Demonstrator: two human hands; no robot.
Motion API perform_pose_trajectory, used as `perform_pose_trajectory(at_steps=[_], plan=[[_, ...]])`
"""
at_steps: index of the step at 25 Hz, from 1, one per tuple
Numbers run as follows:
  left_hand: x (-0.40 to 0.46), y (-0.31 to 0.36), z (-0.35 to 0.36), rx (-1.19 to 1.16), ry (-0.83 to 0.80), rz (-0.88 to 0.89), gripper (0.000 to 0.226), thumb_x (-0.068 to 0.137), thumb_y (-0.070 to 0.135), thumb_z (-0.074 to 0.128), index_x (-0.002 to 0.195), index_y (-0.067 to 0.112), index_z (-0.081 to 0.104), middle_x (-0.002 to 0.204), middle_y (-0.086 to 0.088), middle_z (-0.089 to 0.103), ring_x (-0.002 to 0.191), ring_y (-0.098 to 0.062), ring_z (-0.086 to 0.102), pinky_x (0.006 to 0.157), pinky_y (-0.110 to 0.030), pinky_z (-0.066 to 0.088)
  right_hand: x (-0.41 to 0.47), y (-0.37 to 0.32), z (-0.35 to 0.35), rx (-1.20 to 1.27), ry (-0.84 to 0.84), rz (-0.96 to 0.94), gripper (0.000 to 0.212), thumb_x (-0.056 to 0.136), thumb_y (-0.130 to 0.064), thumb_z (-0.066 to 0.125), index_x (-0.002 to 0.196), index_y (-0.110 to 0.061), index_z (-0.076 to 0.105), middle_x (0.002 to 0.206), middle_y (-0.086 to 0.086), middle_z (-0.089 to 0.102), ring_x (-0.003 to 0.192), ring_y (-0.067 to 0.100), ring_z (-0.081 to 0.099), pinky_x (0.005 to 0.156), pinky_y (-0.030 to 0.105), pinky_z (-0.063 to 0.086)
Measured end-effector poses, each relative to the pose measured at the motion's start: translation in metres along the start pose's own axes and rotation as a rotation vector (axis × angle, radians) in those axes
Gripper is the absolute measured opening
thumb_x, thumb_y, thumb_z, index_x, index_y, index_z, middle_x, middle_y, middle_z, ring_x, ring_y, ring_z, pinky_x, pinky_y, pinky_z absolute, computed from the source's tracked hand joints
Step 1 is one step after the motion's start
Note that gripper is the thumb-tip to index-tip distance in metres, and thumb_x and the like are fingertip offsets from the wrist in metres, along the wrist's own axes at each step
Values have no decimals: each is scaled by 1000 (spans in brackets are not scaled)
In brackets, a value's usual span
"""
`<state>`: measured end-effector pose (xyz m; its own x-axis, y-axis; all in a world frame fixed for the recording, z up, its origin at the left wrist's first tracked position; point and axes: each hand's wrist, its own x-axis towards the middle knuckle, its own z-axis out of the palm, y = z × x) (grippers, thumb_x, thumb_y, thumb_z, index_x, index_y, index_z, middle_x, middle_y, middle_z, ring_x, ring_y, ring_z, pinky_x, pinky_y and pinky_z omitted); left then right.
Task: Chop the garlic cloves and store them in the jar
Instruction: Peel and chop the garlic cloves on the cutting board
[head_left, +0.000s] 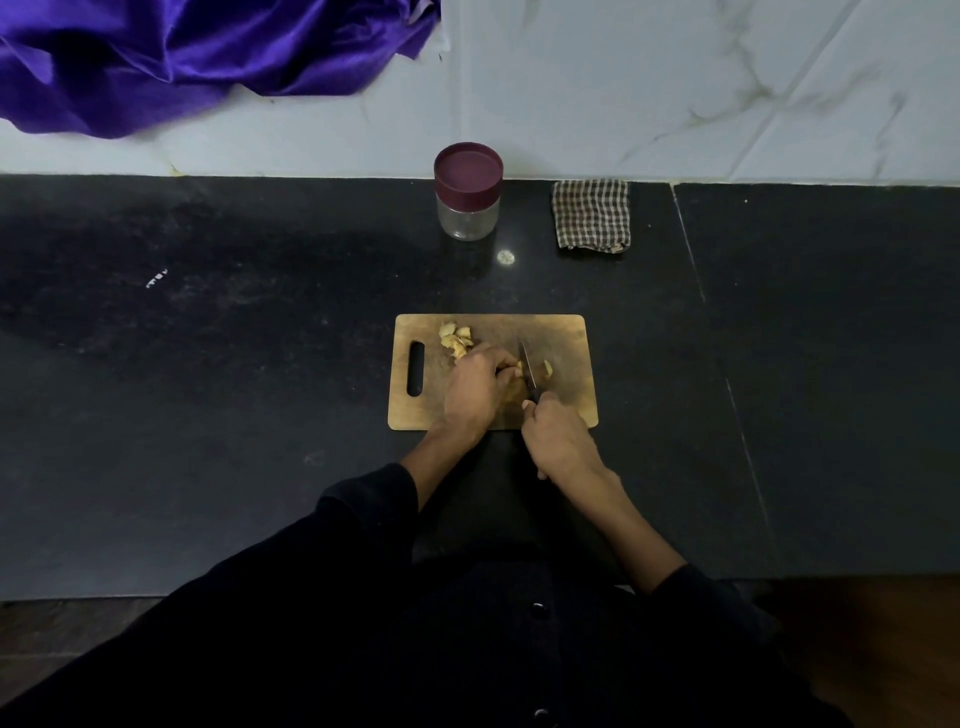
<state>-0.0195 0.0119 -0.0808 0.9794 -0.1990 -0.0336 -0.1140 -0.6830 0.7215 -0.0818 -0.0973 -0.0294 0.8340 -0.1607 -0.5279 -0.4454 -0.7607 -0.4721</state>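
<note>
A wooden cutting board (563, 338) lies on the black counter in front of me. My left hand (475, 387) holds a garlic clove (518, 369) down on the board with curled fingers. My right hand (558, 439) grips the handle of a knife (528, 366) whose blade stands right beside the left fingertips. One cut piece (547, 368) lies just right of the blade. A small pile of garlic pieces (456, 339) sits at the board's far left. The clear jar (468, 192) with its maroon lid on stands upright behind the board near the wall.
A folded checked cloth (592, 214) lies to the right of the jar. Purple fabric (171, 57) hangs over the wall ledge at the upper left. The black counter (208, 364) stretches to both sides, with its front edge near my body.
</note>
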Motion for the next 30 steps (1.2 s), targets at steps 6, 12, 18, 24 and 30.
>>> perform_pose_trajectory(at_steps=[6,12,18,24,30], plan=[[-1,3,0,-15,18,-25,10,88,15,64,96,14,70,100,0,64,90,-9,59,84,-28,50,-9,7,19,-80,11,12,26,108,-27,33,118,-6,46,116,18,63,107,36,61,75,38,38],[-3,6,-2,-1,16,-28,15,90,19,62,103,17,69,106,2,62,93,-8,58,83,-23,48,-11,16,17,-75,31,-12,28,107,-30,34,119,-9,49,112,15,64,103,33,62,74,37,41],[-3,3,0,8,16,-17,15,90,20,62,104,17,68,106,2,62,91,-8,58,84,-29,52,-1,23,1,-70,96,-22,33,107,-33,35,125,-12,52,107,12,66,99,30,63,77,41,46],[-3,3,0,13,21,-15,17,90,21,62,106,18,68,107,1,62,92,-8,59,84,-29,52,-1,24,0,-119,110,-37,30,107,-35,37,113,-12,54,100,9,66,92,27,65,82,47,53],[-4,2,-1,2,7,-13,20,90,18,62,109,16,68,109,0,62,94,-7,58,85,-21,48,-5,25,-3,-100,107,-49,30,107,-35,37,112,-11,53,95,8,61,92,28,63,80,45,51]])
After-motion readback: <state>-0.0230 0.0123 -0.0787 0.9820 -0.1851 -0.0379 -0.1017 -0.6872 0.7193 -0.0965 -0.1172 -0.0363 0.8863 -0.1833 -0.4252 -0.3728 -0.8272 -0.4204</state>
